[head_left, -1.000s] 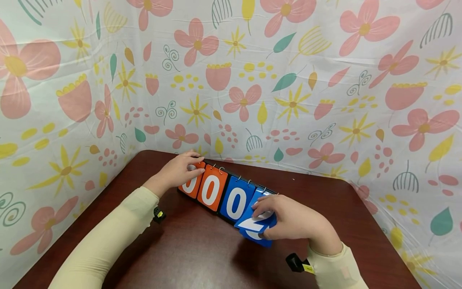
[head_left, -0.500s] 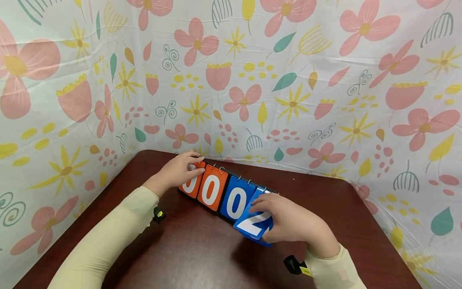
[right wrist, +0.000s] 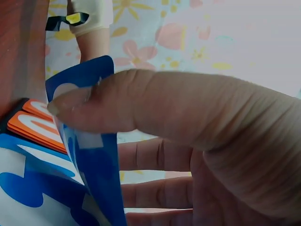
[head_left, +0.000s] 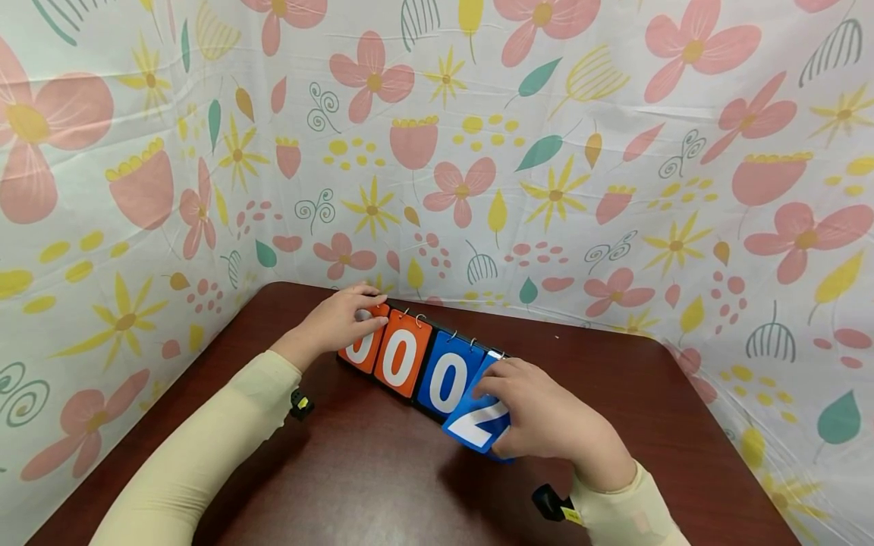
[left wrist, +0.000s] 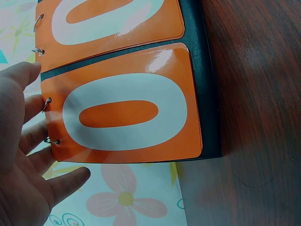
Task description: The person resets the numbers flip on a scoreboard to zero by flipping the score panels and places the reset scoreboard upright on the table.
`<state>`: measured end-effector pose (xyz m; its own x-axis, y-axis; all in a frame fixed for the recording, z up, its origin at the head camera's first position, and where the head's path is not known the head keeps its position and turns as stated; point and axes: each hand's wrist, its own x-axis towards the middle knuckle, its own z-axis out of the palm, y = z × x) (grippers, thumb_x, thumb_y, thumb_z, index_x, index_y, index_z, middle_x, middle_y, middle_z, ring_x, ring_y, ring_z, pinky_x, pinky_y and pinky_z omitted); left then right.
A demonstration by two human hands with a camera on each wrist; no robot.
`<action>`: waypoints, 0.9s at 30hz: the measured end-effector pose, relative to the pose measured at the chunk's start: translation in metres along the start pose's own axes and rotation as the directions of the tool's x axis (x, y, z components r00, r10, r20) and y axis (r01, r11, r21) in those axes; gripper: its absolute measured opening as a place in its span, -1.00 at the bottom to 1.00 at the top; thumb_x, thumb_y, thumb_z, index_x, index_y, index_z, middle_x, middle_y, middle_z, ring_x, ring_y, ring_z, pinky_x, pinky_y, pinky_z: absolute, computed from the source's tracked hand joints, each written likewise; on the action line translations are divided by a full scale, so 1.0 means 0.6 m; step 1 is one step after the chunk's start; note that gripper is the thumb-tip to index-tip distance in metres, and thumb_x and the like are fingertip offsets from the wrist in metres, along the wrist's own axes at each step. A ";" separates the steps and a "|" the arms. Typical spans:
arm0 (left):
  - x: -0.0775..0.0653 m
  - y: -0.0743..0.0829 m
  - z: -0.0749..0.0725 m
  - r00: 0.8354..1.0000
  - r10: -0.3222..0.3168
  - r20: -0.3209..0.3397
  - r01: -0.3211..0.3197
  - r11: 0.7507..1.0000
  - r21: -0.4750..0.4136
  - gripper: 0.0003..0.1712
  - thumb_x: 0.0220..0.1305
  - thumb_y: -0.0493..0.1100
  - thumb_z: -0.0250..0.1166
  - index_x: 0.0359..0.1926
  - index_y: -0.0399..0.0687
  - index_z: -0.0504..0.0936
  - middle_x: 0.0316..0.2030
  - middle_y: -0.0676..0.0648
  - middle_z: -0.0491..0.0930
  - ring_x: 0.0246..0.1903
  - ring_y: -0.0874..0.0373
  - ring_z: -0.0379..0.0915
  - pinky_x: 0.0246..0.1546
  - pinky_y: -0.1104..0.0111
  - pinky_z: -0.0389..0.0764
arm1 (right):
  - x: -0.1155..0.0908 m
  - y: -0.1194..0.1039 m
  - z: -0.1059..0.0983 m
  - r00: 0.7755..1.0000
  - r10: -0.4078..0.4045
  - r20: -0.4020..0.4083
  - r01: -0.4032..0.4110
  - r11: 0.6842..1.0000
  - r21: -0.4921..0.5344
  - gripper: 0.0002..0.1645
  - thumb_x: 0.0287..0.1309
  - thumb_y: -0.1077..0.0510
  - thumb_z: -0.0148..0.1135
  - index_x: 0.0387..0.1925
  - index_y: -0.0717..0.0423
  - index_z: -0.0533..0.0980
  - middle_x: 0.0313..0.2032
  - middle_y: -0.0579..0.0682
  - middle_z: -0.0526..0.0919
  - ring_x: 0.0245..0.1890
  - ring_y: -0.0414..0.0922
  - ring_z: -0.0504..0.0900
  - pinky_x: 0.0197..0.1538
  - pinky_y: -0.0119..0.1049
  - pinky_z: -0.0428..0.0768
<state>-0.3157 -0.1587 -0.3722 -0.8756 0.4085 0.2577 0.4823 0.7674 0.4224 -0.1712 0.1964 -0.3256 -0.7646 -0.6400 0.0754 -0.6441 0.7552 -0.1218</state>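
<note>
A flip scoreboard (head_left: 418,403) with orange and blue number cards on metal rings stands slantwise on the table. My left hand (head_left: 336,321) rests at its top left end. In the left wrist view its fingers (left wrist: 35,136) reach behind the top edge, beside the rings of an orange "0" card (left wrist: 136,113). At the other end, my right hand (head_left: 553,413) pinches the rightmost blue card (head_left: 478,425), which shows a "2". In the right wrist view the thumb (right wrist: 99,108) lies across the bent card, with the other fingers behind it.
The dark reddish-brown table (head_left: 355,470) extends around the scoreboard. A flower-printed cloth (head_left: 437,98) hangs close behind and at the sides. A small black device (head_left: 300,406) sits at the left wrist, another (head_left: 551,503) at the right.
My right hand has shifted slightly left and up with the blue "2" card, covering more of its right side. The left hand has stayed still.
</note>
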 end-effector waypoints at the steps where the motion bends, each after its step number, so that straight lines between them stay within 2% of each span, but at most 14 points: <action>1: 0.000 0.000 0.000 1.000 -0.001 0.001 0.001 1.000 0.000 -0.33 0.44 0.26 0.23 0.47 0.20 0.44 0.47 -0.03 0.36 0.02 0.05 0.69 0.17 0.06 0.65 | 0.000 -0.001 0.000 1.000 -0.004 -0.003 0.004 1.000 -0.009 -0.41 -0.25 -0.04 0.65 -0.05 -0.15 0.68 -0.02 -0.23 0.64 0.11 -0.15 0.47 0.16 -0.04 0.57; 5: 0.000 0.001 -0.001 1.000 -0.003 0.004 0.003 1.000 -0.001 -0.33 0.45 0.26 0.22 0.47 0.19 0.43 0.47 -0.03 0.36 0.03 0.06 0.68 0.16 0.07 0.65 | 0.002 -0.006 0.002 1.000 -0.026 -0.016 0.025 0.998 -0.057 -0.44 -0.24 -0.05 0.67 -0.09 -0.10 0.68 0.00 -0.16 0.69 0.16 -0.02 0.53 0.26 0.07 0.54; 8: 0.000 0.002 -0.001 1.000 -0.004 0.005 0.004 1.000 -0.003 -0.33 0.44 0.25 0.23 0.47 0.19 0.43 0.47 -0.03 0.36 0.02 0.06 0.68 0.16 0.07 0.65 | 0.003 -0.010 0.004 0.999 -0.030 -0.027 0.027 0.995 -0.097 -0.44 -0.25 -0.08 0.69 -0.12 -0.10 0.69 -0.03 -0.14 0.71 0.14 0.00 0.55 0.25 0.09 0.54; 11: 0.001 0.002 -0.001 1.000 -0.006 0.005 0.006 1.000 -0.006 -0.33 0.44 0.24 0.23 0.47 0.18 0.43 0.47 -0.03 0.36 0.02 0.06 0.68 0.17 0.06 0.65 | 0.005 -0.015 0.007 1.000 0.000 -0.026 -0.004 0.991 -0.136 -0.42 -0.28 -0.14 0.71 -0.13 -0.14 0.69 -0.07 -0.16 0.70 0.11 -0.02 0.53 0.20 0.10 0.52; 19: 0.000 0.002 -0.001 1.000 -0.010 0.007 0.010 1.000 -0.005 -0.33 0.45 0.25 0.23 0.47 0.19 0.43 0.48 -0.03 0.35 0.03 0.06 0.67 0.18 0.06 0.64 | 0.012 -0.028 0.025 0.996 0.091 -0.006 -0.090 0.973 -0.214 -0.30 -0.41 -0.27 0.76 -0.12 -0.22 0.70 -0.08 -0.17 0.68 0.10 -0.03 0.50 0.21 0.33 0.33; 25: 0.000 0.004 -0.002 1.000 -0.015 0.007 0.015 1.000 -0.004 -0.33 0.45 0.25 0.23 0.47 0.19 0.43 0.49 -0.04 0.33 0.05 0.05 0.67 0.20 0.05 0.63 | 0.014 -0.028 0.025 0.994 0.112 0.022 -0.105 0.975 -0.196 -0.22 -0.48 -0.36 0.74 -0.10 -0.21 0.71 -0.16 -0.21 0.69 0.02 -0.06 0.51 0.28 0.43 0.24; 27: -0.001 0.005 -0.002 1.000 -0.013 0.007 0.013 1.000 -0.002 -0.33 0.45 0.24 0.23 0.47 0.19 0.43 0.49 -0.04 0.33 0.05 0.05 0.66 0.20 0.05 0.62 | 0.012 -0.023 0.019 0.993 0.109 0.039 -0.102 0.983 -0.155 -0.21 -0.42 -0.42 0.70 -0.07 -0.20 0.71 -0.14 -0.22 0.71 0.03 -0.07 0.53 0.32 0.44 0.22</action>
<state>-0.3140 -0.1573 -0.3699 -0.8822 0.4014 0.2462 0.4705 0.7719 0.4275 -0.1677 0.1794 -0.3347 -0.8292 -0.5585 0.0234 -0.5580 0.8294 0.0258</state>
